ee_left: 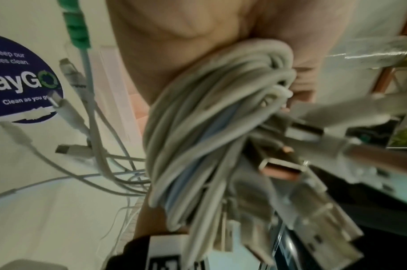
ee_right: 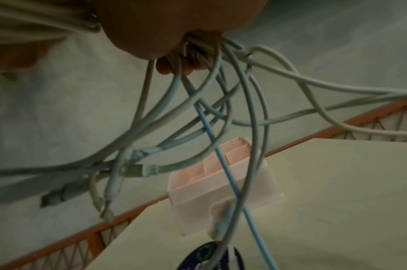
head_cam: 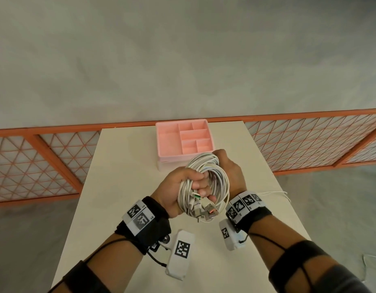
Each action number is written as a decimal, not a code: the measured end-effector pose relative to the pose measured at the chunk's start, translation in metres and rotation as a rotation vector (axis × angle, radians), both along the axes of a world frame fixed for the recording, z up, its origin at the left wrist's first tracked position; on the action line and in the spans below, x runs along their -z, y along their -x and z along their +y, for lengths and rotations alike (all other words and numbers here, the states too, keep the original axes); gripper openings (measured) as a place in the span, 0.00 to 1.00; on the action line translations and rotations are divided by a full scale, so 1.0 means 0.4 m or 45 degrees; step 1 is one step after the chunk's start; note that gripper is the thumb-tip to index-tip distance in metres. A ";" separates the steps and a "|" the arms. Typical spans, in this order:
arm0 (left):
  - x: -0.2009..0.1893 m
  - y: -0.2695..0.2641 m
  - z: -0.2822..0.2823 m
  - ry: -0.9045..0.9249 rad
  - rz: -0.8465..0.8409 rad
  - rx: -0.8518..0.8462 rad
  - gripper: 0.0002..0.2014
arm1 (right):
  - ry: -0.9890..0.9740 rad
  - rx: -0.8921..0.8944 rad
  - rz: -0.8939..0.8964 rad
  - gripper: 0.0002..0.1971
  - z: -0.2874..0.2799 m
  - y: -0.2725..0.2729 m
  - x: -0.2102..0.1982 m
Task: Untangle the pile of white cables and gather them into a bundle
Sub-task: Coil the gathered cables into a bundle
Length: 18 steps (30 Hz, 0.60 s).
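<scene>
Item: white cables [head_cam: 206,182], wound into a many-turn coil, held in the air above the tabletop [head_cam: 123,166], near the person.
Left hand [head_cam: 183,187]: fingers curled tightly round one side of the coil, gripping the turns together.
Right hand [head_cam: 229,170]: at the coil's far and right side; the right wrist view shows strands running out of its closed fingers [ee_right: 174,67].
Connectors: USB plugs [head_cam: 208,210] hang loose at the near end of the coil.
Handling, judged: light, limp and springy; turns likely to slip or fan open if the grip slackens.
Best hold, judged: across all turns at one point, plugs tucked in.
Nearby: pink divided tray [head_cam: 161,144] at the far end of the tabletop; one thin stray cable [head_cam: 275,193] at the right edge.
</scene>
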<state>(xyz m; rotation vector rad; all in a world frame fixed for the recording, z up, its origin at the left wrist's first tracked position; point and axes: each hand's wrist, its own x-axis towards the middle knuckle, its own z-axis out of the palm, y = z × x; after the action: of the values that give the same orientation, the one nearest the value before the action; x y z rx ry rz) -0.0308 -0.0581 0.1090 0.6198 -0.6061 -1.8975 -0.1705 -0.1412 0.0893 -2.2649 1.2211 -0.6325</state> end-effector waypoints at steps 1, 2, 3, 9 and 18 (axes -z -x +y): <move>-0.001 -0.002 0.000 0.004 -0.007 -0.016 0.09 | -0.042 -0.005 -0.063 0.20 0.005 -0.003 0.000; -0.002 -0.006 -0.001 0.003 -0.021 -0.041 0.09 | -0.104 -0.018 -0.150 0.22 0.010 -0.005 0.002; -0.002 -0.011 -0.002 0.002 -0.034 -0.070 0.10 | -0.173 -0.028 -0.220 0.22 0.014 -0.007 0.004; 0.004 -0.027 -0.003 0.011 -0.074 -0.171 0.11 | -0.120 -0.119 -0.203 0.17 0.001 -0.001 0.028; -0.015 -0.018 -0.018 0.010 0.078 -0.212 0.11 | -0.395 -0.034 -0.652 0.11 0.015 -0.030 0.034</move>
<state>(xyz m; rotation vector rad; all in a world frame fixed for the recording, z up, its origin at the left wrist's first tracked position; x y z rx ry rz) -0.0235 -0.0653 0.1150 0.5862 -0.5066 -1.7512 -0.1587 -0.1353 0.0755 -1.7172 0.9535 -0.8771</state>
